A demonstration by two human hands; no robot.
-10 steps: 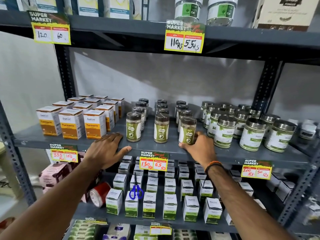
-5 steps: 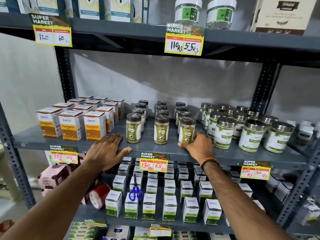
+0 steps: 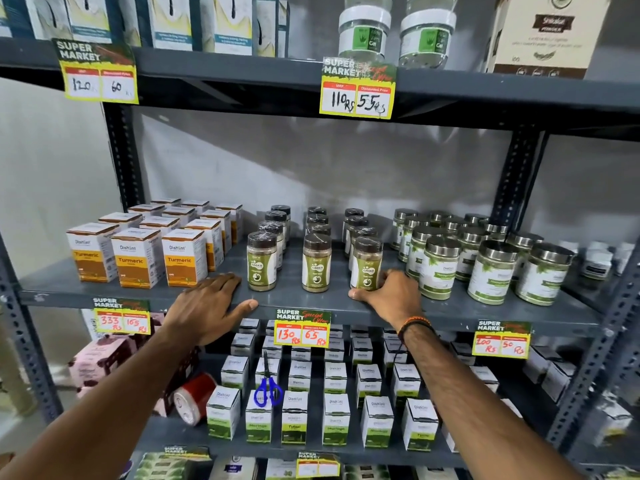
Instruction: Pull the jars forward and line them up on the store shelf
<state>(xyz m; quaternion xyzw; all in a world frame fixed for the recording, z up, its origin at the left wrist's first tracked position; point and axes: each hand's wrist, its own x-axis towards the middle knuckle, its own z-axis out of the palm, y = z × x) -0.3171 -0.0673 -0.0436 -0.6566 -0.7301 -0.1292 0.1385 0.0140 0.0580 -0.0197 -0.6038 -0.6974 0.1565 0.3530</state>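
Observation:
Three rows of dark-lidded green-label jars stand on the grey middle shelf (image 3: 298, 304). The front left jar (image 3: 261, 262) and front middle jar (image 3: 316, 262) stand free. My right hand (image 3: 389, 294) wraps the base of the front right jar (image 3: 366, 264), fingers curled around its right side, thumb on the shelf lip. My left hand (image 3: 209, 308) lies flat on the shelf edge, left of the front left jar, fingers apart, holding nothing. More jars (image 3: 353, 221) queue behind each front one.
Turmeric boxes (image 3: 138, 258) stand left of the jars; wider steel-lidded jars (image 3: 440, 266) crowd right of my right hand. Price tags (image 3: 302, 328) hang from the shelf lip. Below are small white boxes (image 3: 294, 417) and blue scissors (image 3: 267, 393). Upright posts (image 3: 512, 181) frame the bay.
My right hand has kept its grip on the front right jar, which has barely shifted. The left hand has stayed flat on the shelf edge. The view moved slightly.

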